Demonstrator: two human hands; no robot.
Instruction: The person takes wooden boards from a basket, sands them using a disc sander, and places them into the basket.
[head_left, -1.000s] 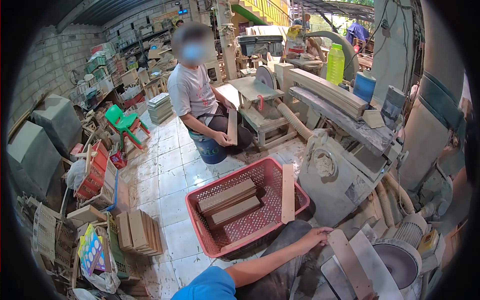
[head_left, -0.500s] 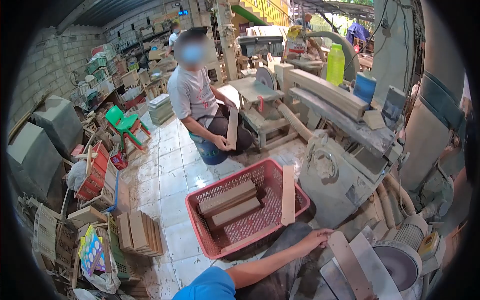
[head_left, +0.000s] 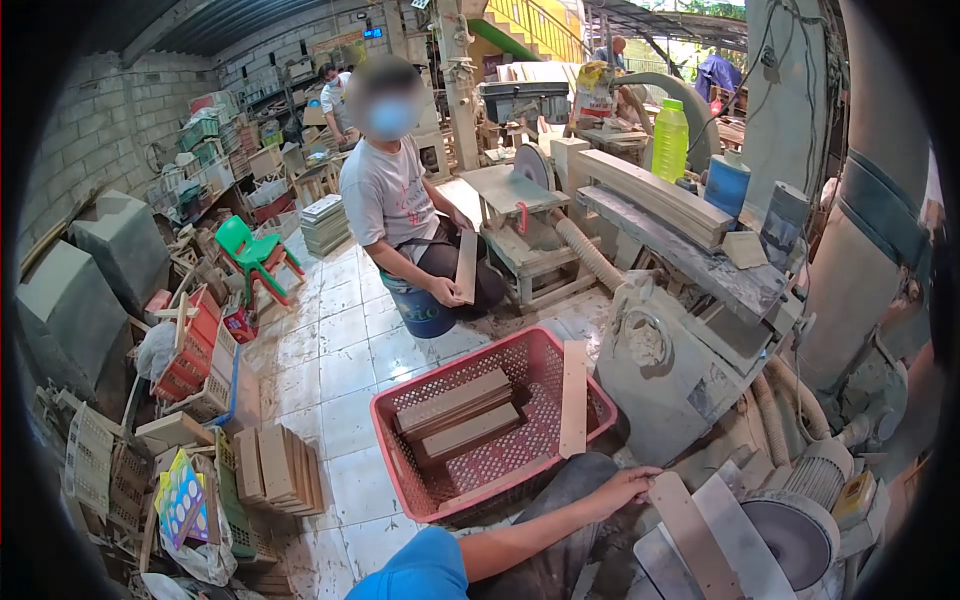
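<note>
My left hand [head_left: 622, 490] reaches in from a blue sleeve [head_left: 420, 568], its fingers closed at the upper end of a flat wooden board [head_left: 693, 535]. The board has a rounded end and small holes near its lower end. It lies slanted over the metal rest plate [head_left: 742, 535] of a disc sander, left of the round sanding disc [head_left: 790, 542]. My right hand is out of view. Beside my leg stands a red plastic crate [head_left: 385, 430] with several wooden pieces [head_left: 455, 400] inside. Another long board [head_left: 573, 400] leans across its right rim.
A co-worker [head_left: 395, 190] in a mask sits on a blue bucket [head_left: 420, 310], holding a wooden strip [head_left: 467, 265]. A grey machine [head_left: 680, 360] stands ahead right. Stacked boards [head_left: 280, 468] are on the tiled floor at left, near a green chair [head_left: 245, 245].
The board and my left hand have shifted slightly in view; the hand stays at the board's end. The co-worker's head has turned a little, and a person in the background has moved left.
</note>
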